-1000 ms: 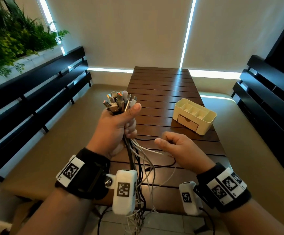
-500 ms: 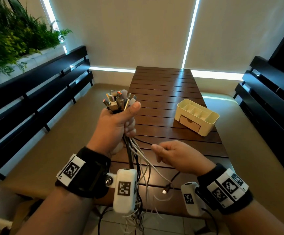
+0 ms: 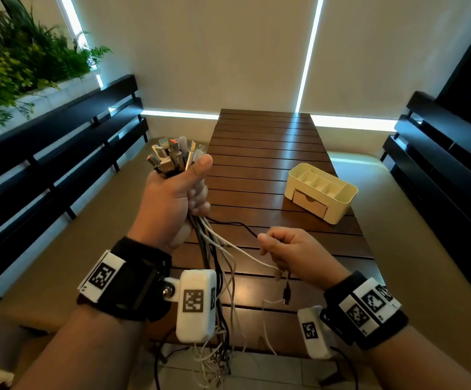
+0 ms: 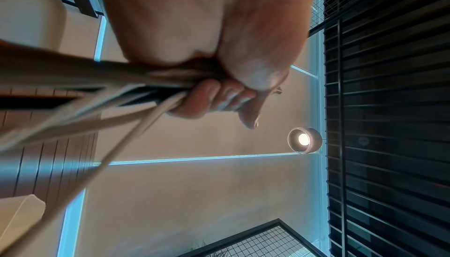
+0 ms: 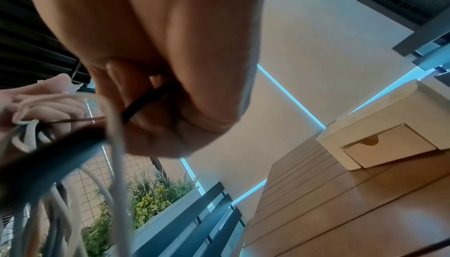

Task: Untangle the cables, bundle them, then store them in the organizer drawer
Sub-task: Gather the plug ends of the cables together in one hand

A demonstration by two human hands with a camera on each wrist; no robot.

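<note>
the left hand has its fingers clamped round the cables, plug ends sticking up above the thumb and the loose lengths hanging below the fist past the desk edge. the right hand, just right of those fingers, pinches a black cable and a white cable. the organizer sits on the desk beyond the right fingers, drawer closed.

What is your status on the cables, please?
Left hand grips the cables, plugs up. Right hand pinches a black cable. Drawer shut. Loose ends hang tangled.
</note>
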